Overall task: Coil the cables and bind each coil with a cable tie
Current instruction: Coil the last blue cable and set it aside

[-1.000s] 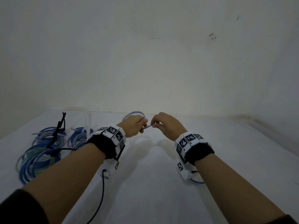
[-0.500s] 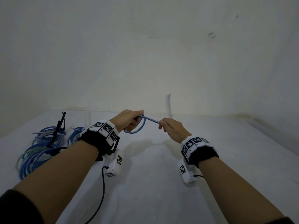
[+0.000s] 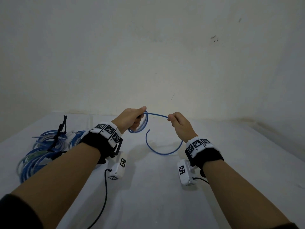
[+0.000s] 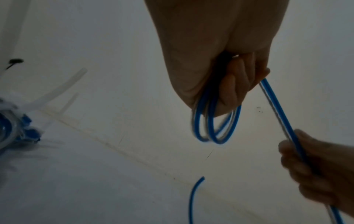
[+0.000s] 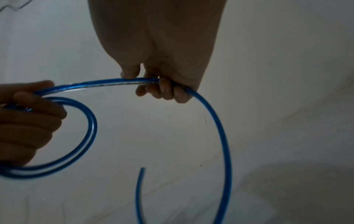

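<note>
The left hand (image 3: 130,119) gripped a small coil (image 3: 140,125) of blue cable above the surface (image 3: 148,187). The right hand (image 3: 179,123) pinched the cable's run just beside it, the free tail (image 3: 158,151) curving down below. The stiff cable looked springy: a slack left grip could let the loops spring open, and the swinging tail might snag before any tie went on.

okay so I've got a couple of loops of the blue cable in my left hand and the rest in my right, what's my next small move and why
Probably swing your right hand back to your left hand and lay one more loop onto the coil. A curved tail of blue cable hangs loose below, its free end in the air, so coiling isn't finished.
</note>
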`<state>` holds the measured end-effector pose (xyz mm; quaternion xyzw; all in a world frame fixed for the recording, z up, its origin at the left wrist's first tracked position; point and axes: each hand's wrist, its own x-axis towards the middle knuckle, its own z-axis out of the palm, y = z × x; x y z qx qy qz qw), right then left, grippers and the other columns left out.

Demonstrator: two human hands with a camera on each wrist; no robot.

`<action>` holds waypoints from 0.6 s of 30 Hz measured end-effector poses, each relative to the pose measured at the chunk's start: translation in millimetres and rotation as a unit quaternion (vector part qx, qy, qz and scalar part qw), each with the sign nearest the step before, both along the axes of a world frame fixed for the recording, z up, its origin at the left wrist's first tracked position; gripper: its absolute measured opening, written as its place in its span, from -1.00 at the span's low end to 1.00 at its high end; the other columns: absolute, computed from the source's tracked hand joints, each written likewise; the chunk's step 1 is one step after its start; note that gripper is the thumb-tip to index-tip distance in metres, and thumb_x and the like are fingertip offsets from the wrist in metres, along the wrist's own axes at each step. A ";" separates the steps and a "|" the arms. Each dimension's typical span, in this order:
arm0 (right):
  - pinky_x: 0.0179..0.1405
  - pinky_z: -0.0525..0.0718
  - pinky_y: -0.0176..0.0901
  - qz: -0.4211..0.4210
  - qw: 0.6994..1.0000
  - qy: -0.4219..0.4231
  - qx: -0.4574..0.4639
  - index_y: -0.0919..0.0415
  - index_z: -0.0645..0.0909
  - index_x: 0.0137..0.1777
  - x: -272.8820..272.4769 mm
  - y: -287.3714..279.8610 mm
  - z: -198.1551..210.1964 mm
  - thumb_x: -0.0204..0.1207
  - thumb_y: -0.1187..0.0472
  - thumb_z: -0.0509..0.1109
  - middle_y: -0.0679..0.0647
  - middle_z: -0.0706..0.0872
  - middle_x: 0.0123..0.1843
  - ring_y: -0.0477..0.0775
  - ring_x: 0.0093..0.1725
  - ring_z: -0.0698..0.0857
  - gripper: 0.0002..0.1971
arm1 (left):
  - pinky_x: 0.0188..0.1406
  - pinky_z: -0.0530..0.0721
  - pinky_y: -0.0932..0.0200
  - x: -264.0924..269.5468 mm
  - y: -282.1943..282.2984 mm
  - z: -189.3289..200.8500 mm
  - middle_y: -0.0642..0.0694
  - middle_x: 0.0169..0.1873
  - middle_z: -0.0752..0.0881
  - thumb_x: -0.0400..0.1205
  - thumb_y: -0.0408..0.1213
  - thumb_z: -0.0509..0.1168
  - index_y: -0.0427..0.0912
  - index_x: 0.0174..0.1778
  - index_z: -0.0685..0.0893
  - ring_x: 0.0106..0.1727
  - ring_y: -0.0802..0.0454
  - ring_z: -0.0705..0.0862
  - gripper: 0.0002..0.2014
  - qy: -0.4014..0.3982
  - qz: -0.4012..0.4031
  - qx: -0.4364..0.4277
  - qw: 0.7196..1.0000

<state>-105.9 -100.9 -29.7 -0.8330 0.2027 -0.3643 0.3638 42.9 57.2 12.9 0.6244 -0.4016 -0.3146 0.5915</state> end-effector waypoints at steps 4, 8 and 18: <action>-0.28 0.42 -0.46 -0.007 0.999 -0.049 -0.008 0.23 0.47 -0.07 -0.9 -4.5 1.6 0.67 0.17 0.20 0.05 0.52 -0.24 -0.03 -0.25 0.46 -0.86 | -0.64 0.12 0.33 -2.2 1.9 -0.6 0.08 -0.66 0.22 0.68 -0.04 0.21 -0.19 -0.38 0.45 -0.64 0.12 0.15 -0.63 -0.068 0.002 0.039 0.997; -0.29 0.43 -0.50 -0.006 0.997 -0.069 -0.014 0.15 0.55 -0.14 -3.6 -7.2 -0.3 0.63 0.16 0.29 -0.03 0.56 -0.29 -0.10 -0.30 0.48 -0.88 | -0.64 0.11 0.36 -2.6 3.8 2.1 0.07 -0.66 0.20 0.70 -0.07 0.17 -0.12 -0.48 0.31 -0.64 0.13 0.12 -0.57 -0.059 -0.023 0.033 0.997; -0.24 0.48 -0.54 -0.052 0.998 0.015 -0.035 0.21 0.65 0.03 -13.3 -15.4 -20.7 0.59 0.30 0.31 0.04 0.67 -0.13 0.01 -0.12 0.61 -0.89 | -0.70 0.08 0.33 8.4 4.0 12.7 0.12 -0.72 0.20 0.76 -0.02 -0.04 -0.07 -0.45 0.24 -0.73 0.21 0.13 -0.56 0.153 0.013 -0.110 0.982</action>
